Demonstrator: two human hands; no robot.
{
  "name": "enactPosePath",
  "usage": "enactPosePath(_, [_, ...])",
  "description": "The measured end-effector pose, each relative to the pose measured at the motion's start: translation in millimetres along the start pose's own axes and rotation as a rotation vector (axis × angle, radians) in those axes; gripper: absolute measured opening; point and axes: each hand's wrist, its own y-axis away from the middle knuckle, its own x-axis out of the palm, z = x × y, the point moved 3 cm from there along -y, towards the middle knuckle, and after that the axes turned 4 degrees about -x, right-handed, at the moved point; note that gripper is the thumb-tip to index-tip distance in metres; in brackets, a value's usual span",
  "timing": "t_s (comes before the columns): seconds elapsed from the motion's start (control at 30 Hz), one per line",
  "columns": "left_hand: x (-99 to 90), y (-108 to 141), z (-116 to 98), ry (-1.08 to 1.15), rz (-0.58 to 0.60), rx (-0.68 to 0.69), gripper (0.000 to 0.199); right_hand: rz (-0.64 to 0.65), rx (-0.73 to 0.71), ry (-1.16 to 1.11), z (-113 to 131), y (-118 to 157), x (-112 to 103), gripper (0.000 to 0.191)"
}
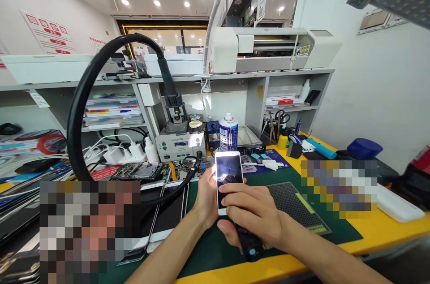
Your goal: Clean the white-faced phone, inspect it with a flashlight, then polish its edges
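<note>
A white-framed smartphone [230, 168] stands tilted up over the green mat, its dark screen facing me with a bright glare on it. My left hand [205, 196] is closed around its left edge. In my right hand [257, 212] is a black flashlight [249, 243], its blue-tipped rear end toward me and its front hidden. Fingers of that same hand lie against the lower part of the phone's screen. Bright light falls on my left fingers beside the phone.
Behind the phone stand a spray can [229, 134] and a rework station [181, 144] with a thick black hose [75, 109] arching at left. Several phone screens [168, 212] lie left of my forearm. A perforated grey pad [295, 208] rests on the green mat [342, 225].
</note>
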Motion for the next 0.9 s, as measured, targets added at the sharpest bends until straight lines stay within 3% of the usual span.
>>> enactPosePath(0.33, [11.5, 10.6, -14.8, 0.002, 0.063, 0.07, 0.055, -0.021, 0.025, 0.069, 6.3, 2.0, -0.1, 0.012])
enactPosePath(0.63, [-1.2, 7.5, -26.4, -0.033, -0.049, 0.196, 0.052, -0.01, 0.011, -0.016, 8.4, -1.1, -7.1, 0.014])
enactPosePath(0.73, [-4.9, 6.3, -27.2, -0.042, -0.06, 0.182, 0.049, 0.053, 0.018, -0.046, 9.5, -0.3, -7.6, 0.015])
enactPosePath(0.9, [-2.3, 6.5, -29.0, -0.043, -0.106, 0.154, 0.045, 0.041, 0.032, -0.057, 9.2, 1.8, -6.4, 0.015])
